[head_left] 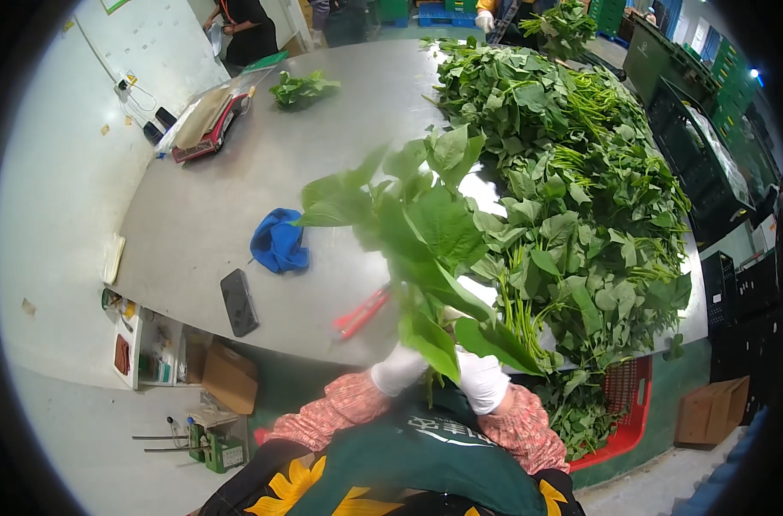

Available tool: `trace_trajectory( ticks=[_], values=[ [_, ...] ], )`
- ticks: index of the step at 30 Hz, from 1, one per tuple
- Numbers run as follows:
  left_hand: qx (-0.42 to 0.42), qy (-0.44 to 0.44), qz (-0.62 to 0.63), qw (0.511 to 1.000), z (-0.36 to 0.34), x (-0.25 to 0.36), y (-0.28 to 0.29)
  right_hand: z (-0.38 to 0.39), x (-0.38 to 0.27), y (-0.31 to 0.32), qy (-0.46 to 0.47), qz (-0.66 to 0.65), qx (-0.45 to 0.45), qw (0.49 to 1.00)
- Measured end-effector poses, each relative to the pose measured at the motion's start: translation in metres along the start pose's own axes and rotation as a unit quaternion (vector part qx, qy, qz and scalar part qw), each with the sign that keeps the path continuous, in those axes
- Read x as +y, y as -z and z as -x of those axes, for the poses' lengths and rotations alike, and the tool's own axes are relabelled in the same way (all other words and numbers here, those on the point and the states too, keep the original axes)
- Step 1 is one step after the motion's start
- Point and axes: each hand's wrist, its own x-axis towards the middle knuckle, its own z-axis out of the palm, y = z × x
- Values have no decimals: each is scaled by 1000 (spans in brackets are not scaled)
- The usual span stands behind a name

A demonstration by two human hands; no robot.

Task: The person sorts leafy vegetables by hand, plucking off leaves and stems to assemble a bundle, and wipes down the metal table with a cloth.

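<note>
Right white-gloved hand (482,378) has its fingers closed round a leafy green bunch (443,228) over the shiny metal desk (194,206)'s near edge, can't tell about the left white-gloved hand (398,370)'s leaf-hidden fingers, and there's decent bare room mid-desk before the big green leafy heap (572,181) along the right edge.

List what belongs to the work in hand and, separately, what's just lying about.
In the work, it seems: leafy bunch held up by the gloved left hand and gloved right hand; piled leafy greens; metal-topped table; red plastic crate.

Apparently lying about: crumpled blue cloth; black smartphone; red tool, role unclear.
</note>
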Motion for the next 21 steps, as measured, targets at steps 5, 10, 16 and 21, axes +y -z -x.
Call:
trace_trajectory(
  ticks=[5, 10, 16, 21],
  values=[
    [-46, 78, -14, 996, 8, 3, 14, 2, -54, 73, 252, 188, 54, 948],
    [-60, 138, 2, 989, 12, -17, 13, 17, -122, 84, 283, 54, 145, 947],
    [-71, 85, -88, 990, 13, -21, 7, -3, -137, 58, 233, 162, 76, 956],
    [-69, 11, -136, 988, 18, -12, 1, -5, -119, 58, 138, 113, -33, 984]
  ],
)
